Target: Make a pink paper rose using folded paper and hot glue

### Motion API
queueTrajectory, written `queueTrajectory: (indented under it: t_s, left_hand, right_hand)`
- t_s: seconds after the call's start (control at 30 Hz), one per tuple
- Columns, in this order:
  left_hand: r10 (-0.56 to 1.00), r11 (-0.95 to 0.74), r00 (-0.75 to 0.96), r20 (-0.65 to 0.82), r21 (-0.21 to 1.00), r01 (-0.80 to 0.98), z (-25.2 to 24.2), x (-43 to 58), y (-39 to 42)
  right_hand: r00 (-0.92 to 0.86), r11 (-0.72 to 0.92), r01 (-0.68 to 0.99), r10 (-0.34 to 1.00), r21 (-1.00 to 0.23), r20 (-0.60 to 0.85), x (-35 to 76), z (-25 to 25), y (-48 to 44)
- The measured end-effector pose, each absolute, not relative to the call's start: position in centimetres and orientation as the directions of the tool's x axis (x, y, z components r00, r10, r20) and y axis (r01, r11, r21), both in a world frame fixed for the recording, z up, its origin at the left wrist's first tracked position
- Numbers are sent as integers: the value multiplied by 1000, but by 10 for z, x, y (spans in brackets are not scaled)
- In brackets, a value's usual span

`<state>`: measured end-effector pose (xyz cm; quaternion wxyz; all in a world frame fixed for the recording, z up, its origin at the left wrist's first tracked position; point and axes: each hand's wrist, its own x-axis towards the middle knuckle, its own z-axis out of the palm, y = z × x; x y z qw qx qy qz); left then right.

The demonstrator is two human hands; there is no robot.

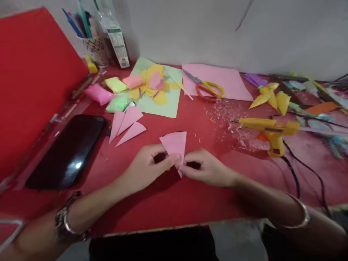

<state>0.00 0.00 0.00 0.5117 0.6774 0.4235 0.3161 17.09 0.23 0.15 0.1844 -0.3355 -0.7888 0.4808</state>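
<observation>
A pink paper wedge (174, 143) with a curved top edge is held between my hands, its point toward me. My left hand (153, 163) pinches it from the left, thumb lying across its front. Near the lower tip, the fingers of my right hand (203, 167) are closed on its right edge. Left of it on the red table lie several similar pink paper pieces (129, 117), pointed at one end. To the right rests a yellow hot glue gun (272, 131) with a small orange light showing.
A black phone (67, 150) lies at the left. Scissors (209, 90) rest on pink paper (231, 78) at the back, beside green paper (170, 105) with yellow scraps. Folded yellow paper shapes (269, 98) and black cords (307, 168) occupy the right.
</observation>
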Motion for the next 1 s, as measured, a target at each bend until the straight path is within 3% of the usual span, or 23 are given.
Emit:
queueTrajectory:
  t_s: [0.27, 0.57, 1.0]
  left_hand:
    - [964, -29, 260, -58, 947, 319, -1, -5, 2]
    - [962, -2, 265, -63, 972, 236, 3, -3, 3]
    - [975, 39, 205, -79, 980, 196, 5, -2, 3]
  right_hand:
    - [-693, 309, 351, 720, -884, -23, 171, 2, 2]
    - [-624, 226, 318, 781, -921, -23, 172, 2, 3]
    - [-636, 232, 347, 770, -909, -46, 171, 2, 3]
